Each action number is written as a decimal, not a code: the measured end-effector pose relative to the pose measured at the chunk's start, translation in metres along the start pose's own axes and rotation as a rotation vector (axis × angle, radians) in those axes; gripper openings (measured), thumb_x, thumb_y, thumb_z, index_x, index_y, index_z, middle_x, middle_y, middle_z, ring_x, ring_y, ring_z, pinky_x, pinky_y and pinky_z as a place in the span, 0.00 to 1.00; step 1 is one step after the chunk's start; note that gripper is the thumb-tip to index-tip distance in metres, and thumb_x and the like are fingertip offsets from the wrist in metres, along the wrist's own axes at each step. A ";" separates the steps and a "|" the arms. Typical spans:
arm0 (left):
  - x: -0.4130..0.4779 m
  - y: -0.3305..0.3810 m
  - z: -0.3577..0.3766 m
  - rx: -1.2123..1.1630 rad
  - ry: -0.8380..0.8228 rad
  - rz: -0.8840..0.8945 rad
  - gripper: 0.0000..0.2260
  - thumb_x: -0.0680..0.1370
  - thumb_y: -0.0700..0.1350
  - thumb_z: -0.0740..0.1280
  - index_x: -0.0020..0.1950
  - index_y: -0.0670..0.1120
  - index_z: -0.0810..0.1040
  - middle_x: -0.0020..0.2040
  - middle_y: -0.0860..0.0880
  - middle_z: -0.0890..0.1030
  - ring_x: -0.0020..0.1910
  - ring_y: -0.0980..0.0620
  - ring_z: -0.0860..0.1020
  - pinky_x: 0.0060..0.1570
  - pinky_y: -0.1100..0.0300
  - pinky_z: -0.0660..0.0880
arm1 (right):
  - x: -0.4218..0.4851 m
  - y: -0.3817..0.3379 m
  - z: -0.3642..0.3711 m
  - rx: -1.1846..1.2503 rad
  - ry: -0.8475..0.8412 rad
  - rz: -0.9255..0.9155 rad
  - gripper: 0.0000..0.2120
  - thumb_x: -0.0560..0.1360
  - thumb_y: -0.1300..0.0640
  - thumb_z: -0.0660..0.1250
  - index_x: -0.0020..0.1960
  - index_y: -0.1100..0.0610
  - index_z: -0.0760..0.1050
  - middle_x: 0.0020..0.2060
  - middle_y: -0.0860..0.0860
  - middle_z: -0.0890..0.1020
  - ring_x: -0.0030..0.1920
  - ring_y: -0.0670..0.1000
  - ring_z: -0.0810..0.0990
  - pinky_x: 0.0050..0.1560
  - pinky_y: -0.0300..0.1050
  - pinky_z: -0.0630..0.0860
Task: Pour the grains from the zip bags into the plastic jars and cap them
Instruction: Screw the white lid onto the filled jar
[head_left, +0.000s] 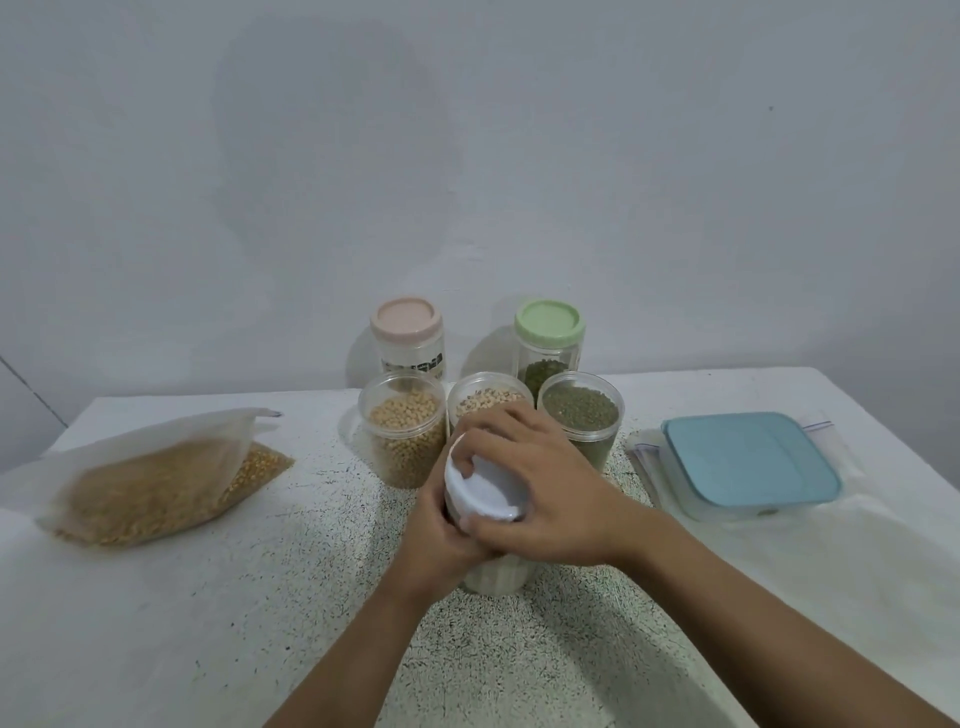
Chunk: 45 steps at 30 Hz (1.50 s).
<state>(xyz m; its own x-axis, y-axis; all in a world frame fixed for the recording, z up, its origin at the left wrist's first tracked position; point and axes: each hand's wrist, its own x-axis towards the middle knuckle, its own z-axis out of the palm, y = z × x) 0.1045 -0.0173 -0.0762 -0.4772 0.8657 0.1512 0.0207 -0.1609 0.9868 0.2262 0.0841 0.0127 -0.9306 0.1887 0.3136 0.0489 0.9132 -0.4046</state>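
Gripping white lid (485, 491) w/ R hand (550, 493) — L hand (436, 540) round jar (493, 576), contents unclear.

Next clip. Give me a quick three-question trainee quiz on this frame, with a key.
1. True or false: the green-lidded jar holds green grains.
2. What does the right hand grip? A) white lid B) spoon C) scissors
3. Count: how many uncapped jars stand in the row just beyond the left hand?
Key: 1 true; 2 A; 3 three.
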 end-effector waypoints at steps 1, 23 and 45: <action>0.000 0.000 0.000 -0.001 -0.001 -0.004 0.41 0.59 0.44 0.81 0.70 0.46 0.69 0.59 0.56 0.83 0.61 0.52 0.81 0.55 0.61 0.79 | 0.002 0.001 -0.002 0.002 -0.028 -0.007 0.18 0.71 0.45 0.75 0.55 0.46 0.71 0.61 0.41 0.74 0.65 0.50 0.67 0.66 0.57 0.65; -0.002 -0.003 0.000 -0.017 0.022 0.021 0.38 0.63 0.42 0.83 0.70 0.45 0.71 0.61 0.47 0.83 0.62 0.45 0.81 0.55 0.54 0.81 | 0.024 -0.020 -0.029 -0.302 -0.373 0.223 0.32 0.72 0.25 0.57 0.70 0.40 0.65 0.53 0.49 0.71 0.57 0.52 0.67 0.61 0.55 0.71; -0.001 -0.009 0.001 -0.042 0.009 -0.011 0.37 0.62 0.48 0.85 0.67 0.45 0.74 0.59 0.43 0.83 0.61 0.43 0.82 0.56 0.51 0.81 | 0.042 -0.025 -0.041 -0.475 -0.343 0.270 0.45 0.64 0.15 0.44 0.43 0.53 0.76 0.39 0.48 0.77 0.39 0.48 0.76 0.43 0.49 0.74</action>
<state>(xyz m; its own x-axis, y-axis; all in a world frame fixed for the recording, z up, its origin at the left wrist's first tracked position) 0.1054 -0.0160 -0.0849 -0.4853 0.8632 0.1396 -0.0212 -0.1712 0.9850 0.2011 0.0837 0.0717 -0.9225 0.3796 -0.0703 0.3793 0.9251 0.0180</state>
